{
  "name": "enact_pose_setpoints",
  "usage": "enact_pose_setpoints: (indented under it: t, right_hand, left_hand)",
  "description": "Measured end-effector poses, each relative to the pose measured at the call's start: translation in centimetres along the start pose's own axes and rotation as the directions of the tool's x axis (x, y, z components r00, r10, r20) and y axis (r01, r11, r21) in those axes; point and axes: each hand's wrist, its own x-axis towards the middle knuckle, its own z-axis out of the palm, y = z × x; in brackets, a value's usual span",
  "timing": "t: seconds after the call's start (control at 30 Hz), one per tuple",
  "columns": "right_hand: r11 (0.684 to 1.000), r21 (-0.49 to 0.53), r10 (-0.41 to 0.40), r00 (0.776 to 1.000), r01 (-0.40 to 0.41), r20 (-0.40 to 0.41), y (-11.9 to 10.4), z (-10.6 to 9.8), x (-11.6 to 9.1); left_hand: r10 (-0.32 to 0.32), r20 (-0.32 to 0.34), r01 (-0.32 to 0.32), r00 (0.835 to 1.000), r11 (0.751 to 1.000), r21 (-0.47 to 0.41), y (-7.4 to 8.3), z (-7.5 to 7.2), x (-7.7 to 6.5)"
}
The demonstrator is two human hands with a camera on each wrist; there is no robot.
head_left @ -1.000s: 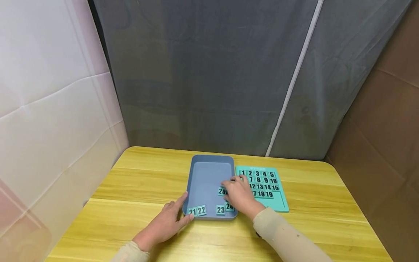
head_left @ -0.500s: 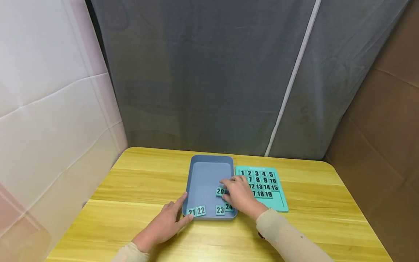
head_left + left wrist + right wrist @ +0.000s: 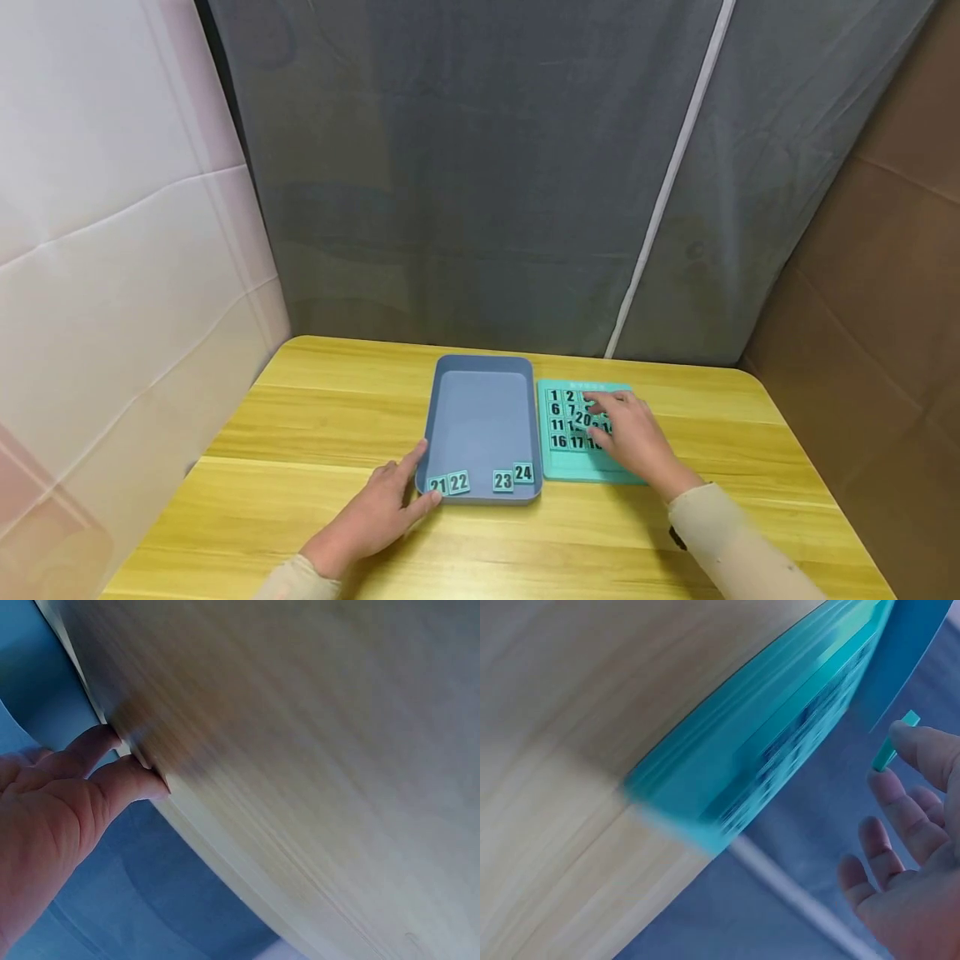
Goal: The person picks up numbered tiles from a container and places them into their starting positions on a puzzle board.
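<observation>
My right hand [image 3: 637, 437] pinches a teal number tile marked 20 [image 3: 582, 419] between thumb and index finger. It hovers over the teal number board [image 3: 581, 469], hiding part of its rows. In the right wrist view the tile [image 3: 896, 741] is seen edge-on at the fingertips, other fingers loosely bent. At the near left corner of the blue-grey tray [image 3: 483, 417], my left hand [image 3: 386, 508] rests with fingers extended, thumb by the front rim and index finger along the side. Tiles 21 [image 3: 437, 485] and 22 [image 3: 458, 482] lie in that corner; 23 [image 3: 503, 481] and 24 [image 3: 522, 472] lie near right.
Tray and board stand side by side, a narrow gap between them, on a wood-grain table [image 3: 337, 417]. A grey curtain [image 3: 480, 183] hangs behind the table. A white panel [image 3: 135, 250] is at the left, a brown one [image 3: 877, 333] at the right.
My right hand has lifted tile 20 out of the tray and carried it right, over the board. Tile 24 and the board's left column are uncovered. The left hand stays put.
</observation>
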Motion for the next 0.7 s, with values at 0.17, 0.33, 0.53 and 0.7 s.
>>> enact_pose_setpoints:
  t: [0.17,0.33,0.53,0.7]
  right_hand:
    - [0.998,-0.039,0.044,0.999,-0.043,0.012,3.4,-1.3,-1.3]
    - [0.995,-0.091,0.038,0.999,-0.035,0.030,5.6,-1.8,-2.3]
    - [0.986,-0.166,0.008,0.998,0.002,0.060,6.8,-2.2,-3.2]
    - [0.978,-0.209,-0.007,0.996,0.025,0.084,7.1,-2.4,-3.4]
  left_hand:
    - [-0.009,-0.002,0.009,1.000,1.000,0.006,0.0,-0.1,-0.1]
    - [-0.008,0.002,0.008,1.000,1.000,0.001,0.1,-0.1,-0.1]
    - [-0.012,0.004,0.012,1.000,1.000,-0.006,0.1,-0.1,-0.2]
    - [-0.007,0.005,0.007,1.000,1.000,-0.005,0.0,0.0,-0.1]
